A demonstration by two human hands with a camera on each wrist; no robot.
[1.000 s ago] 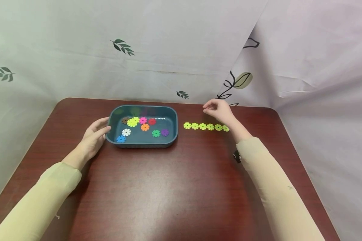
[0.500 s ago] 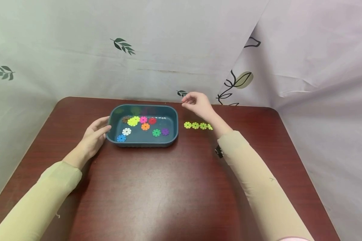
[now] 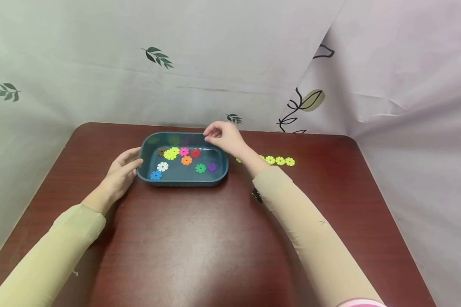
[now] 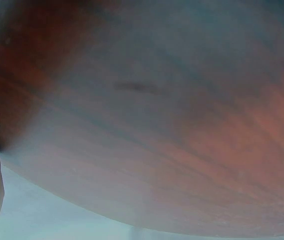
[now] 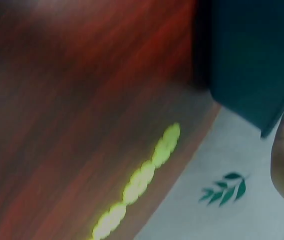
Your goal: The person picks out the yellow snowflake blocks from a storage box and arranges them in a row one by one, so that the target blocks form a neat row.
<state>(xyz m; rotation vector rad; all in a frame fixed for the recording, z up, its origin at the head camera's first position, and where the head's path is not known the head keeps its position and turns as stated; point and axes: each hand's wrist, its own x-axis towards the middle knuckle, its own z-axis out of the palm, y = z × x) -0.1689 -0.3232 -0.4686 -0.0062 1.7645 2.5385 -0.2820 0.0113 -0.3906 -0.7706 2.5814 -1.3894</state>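
Observation:
My left hand [image 3: 119, 175] holds the left end of a dark blue-green plastic tray [image 3: 184, 184], thumb at the rim. Inside the tray lie several flower-shaped notched plastic discs, among them a white disc [image 3: 162, 166], a blue disc [image 3: 156, 175], an orange disc [image 3: 186, 160], a green disc [image 3: 200, 168] and overlapping yellow discs [image 3: 170, 153]. Above the tray's far right corner is my right hand [image 3: 226, 137], fingers loosely curled with nothing visible between them. To the tray's right, a straight row of yellow discs [image 3: 279, 160] lies on the table, its middle hidden by my right wrist.
The reddish-brown wooden table [image 3: 169, 243] has rounded far corners. A pale curtain [image 3: 215, 55] with leaf prints hangs right behind its far edge. A small black object [image 3: 257, 195] shows beneath my right sleeve.
My right hand has moved left, from above the row of yellow discs to the tray's far right corner. My left hand and the tray stay in place.

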